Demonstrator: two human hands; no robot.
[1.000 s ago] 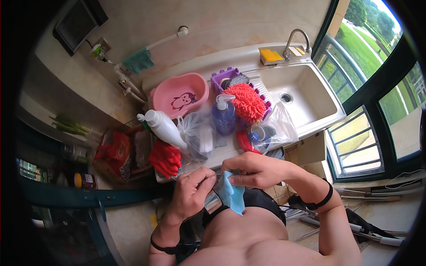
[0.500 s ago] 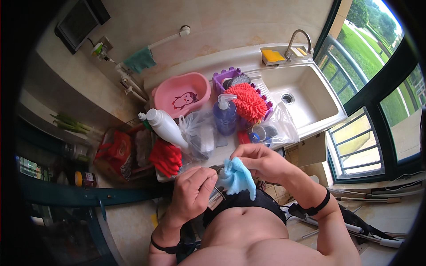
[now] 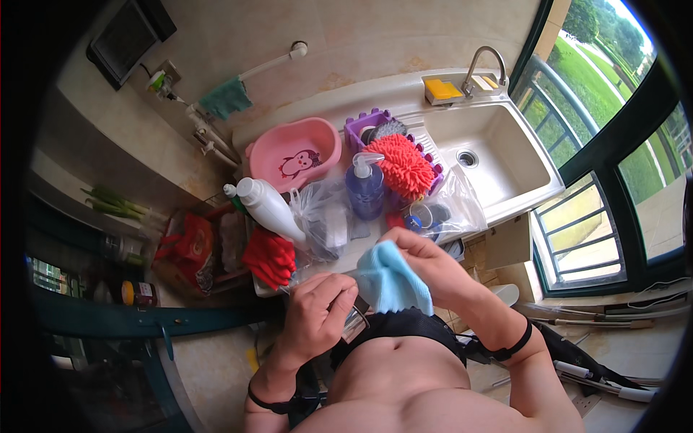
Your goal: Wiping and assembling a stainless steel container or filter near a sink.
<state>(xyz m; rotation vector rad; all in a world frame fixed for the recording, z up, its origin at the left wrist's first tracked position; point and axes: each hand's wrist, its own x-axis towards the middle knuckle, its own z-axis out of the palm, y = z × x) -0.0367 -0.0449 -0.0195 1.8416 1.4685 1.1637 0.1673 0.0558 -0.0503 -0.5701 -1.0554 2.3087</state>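
Over the counter's front edge, my left hand (image 3: 317, 309) is closed, fingertips pinched around a thin-rimmed see-through thing (image 3: 354, 326) that looks like eyeglasses; most of it is hidden. To its right my right hand (image 3: 426, 263) grips a light blue cloth (image 3: 393, 281) between thumb and fingers. The cloth hangs down in front of my waist, its left edge close to my left fingertips. Whether the cloth touches the see-through thing cannot be made out.
On the counter stand a pink basin (image 3: 271, 159), a white bottle (image 3: 271, 209), a blue pump bottle (image 3: 365, 191), red gloves (image 3: 269, 257), a plastic bag (image 3: 321, 216) and a purple basket (image 3: 357, 130) under a red chenille mitt (image 3: 399, 167). The sink (image 3: 498, 144) lies right, beside the window.
My right hand has shifted slightly, and the blue cloth has opened out wider, swinging a little right and lower edge spreading. My left hand has stayed nearly in place.
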